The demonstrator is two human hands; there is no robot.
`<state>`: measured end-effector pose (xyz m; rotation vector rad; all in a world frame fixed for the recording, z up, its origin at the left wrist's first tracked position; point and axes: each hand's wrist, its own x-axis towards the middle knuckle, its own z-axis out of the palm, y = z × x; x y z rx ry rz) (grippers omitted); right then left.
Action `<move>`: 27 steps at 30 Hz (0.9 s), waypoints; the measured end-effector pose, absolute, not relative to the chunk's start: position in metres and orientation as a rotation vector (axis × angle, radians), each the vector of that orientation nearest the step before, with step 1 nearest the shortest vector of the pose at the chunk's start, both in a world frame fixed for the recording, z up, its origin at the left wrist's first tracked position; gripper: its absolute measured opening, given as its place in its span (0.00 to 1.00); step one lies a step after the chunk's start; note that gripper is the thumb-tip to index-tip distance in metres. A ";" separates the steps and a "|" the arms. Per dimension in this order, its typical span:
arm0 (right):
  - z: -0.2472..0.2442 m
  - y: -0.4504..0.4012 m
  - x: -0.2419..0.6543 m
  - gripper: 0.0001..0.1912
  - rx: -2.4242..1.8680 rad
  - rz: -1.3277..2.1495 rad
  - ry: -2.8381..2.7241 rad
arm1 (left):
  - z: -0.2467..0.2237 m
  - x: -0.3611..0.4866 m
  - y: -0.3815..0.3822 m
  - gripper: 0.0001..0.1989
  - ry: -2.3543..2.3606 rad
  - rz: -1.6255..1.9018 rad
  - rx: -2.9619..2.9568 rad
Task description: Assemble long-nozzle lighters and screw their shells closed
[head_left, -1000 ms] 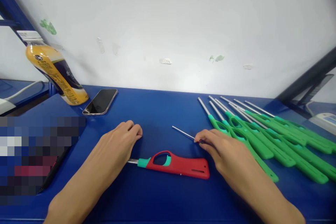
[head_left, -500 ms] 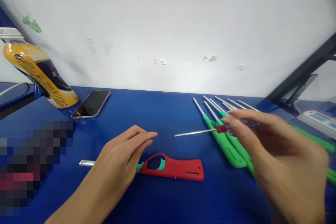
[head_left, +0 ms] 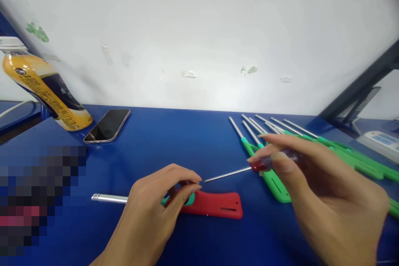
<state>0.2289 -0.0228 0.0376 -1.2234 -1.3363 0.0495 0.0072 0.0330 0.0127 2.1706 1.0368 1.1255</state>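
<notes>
My right hand [head_left: 336, 191] grips a screwdriver by its red and clear handle [head_left: 260, 164]. The thin metal shaft [head_left: 227, 174] points left, its tip close to the fingertips of my left hand [head_left: 158, 203]. Thumb and forefinger of that hand are pinched on a tiny metal piece, perhaps a screw, mostly hidden by the fingers. Below them a red stick lighter [head_left: 218, 205] lies flat on the blue table, its silver tube [head_left: 109, 198] toward the left. My left hand covers the middle of the lighter, including part of its teal trigger.
Several green stick lighters [head_left: 279, 189] lie piled at the right, partly behind my right hand. A smartphone [head_left: 108, 125] and a yellow drink bottle [head_left: 54, 91] are at the back left. A white wall [head_left: 199, 29] rises behind the blue table [head_left: 174, 137]. The lower left is pixelated.
My left hand has moved right and down, its fingers now pinched together over the lighter. The screwdriver has tilted, its tip lower and nearer the left fingertips.
</notes>
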 end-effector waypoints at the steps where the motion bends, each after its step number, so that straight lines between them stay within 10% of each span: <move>1: 0.037 -0.023 0.228 0.12 -1.218 0.052 -1.350 | 0.013 0.008 0.033 0.10 1.025 1.124 2.168; 27: 0.036 -0.029 0.219 0.10 -1.106 0.151 -1.388 | -0.002 0.005 0.024 0.17 0.984 1.168 2.244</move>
